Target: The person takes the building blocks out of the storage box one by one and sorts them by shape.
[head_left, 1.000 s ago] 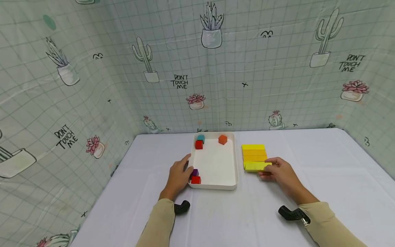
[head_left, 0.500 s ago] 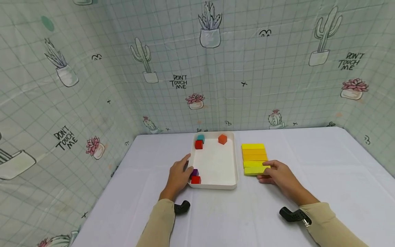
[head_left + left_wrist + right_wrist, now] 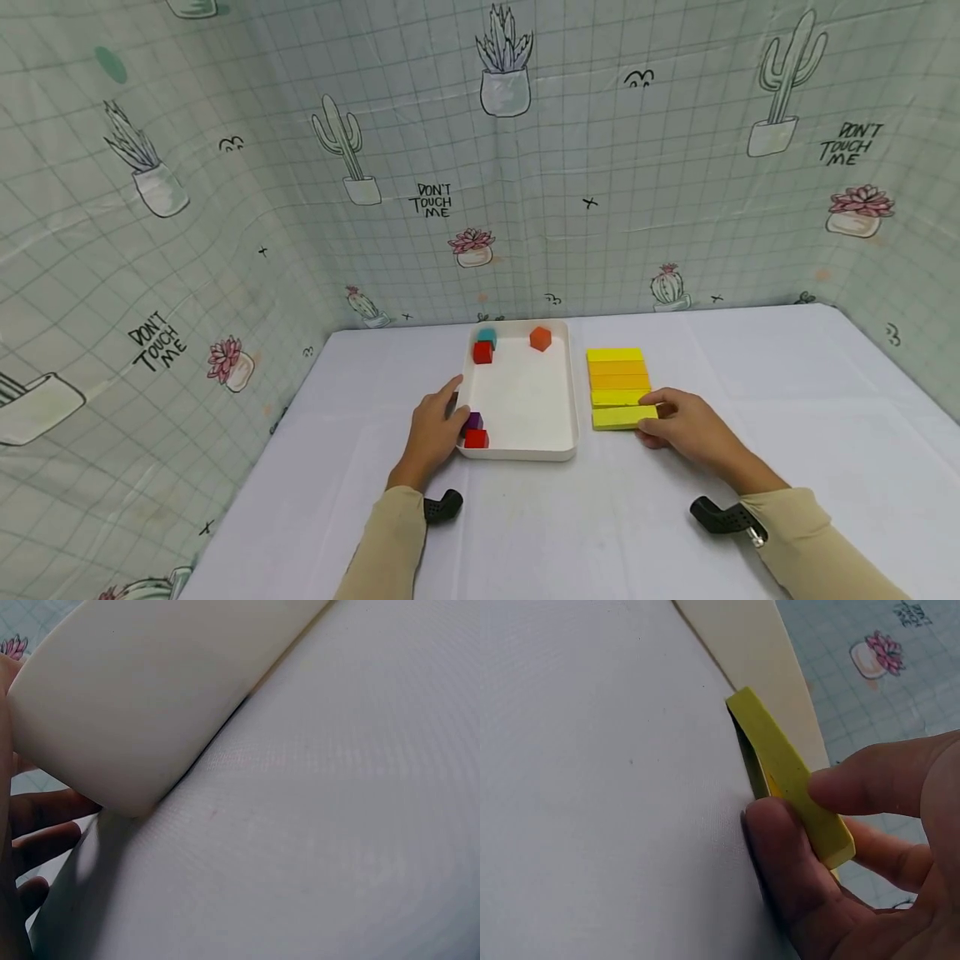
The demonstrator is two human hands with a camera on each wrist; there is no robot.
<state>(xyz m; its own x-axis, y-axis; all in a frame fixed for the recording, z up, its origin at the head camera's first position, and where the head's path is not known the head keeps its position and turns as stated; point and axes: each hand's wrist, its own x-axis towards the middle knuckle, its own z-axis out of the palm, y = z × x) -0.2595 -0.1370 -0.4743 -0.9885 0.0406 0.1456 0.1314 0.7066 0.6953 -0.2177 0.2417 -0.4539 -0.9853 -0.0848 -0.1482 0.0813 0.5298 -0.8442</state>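
A shallow white tray lies on the table. My left hand grips its left wall, thumb over the rim near a purple cube and a red cube. The left wrist view shows the fingers at the tray's outer side. To the right of the tray, my right hand pinches the right end of a yellow-green block. This block is slightly tilted, at the near end of a row with a yellow block, orange blocks and another yellow block.
A teal cube and a second red cube sit in the tray's far left corner. An orange block is near its far right corner. Patterned cloth hangs behind the white-covered table.
My right hand has brought the yellow-green block a little nearer, so the yellow block behind it shows more. The left hand stays on the tray. The head view shifts slightly.
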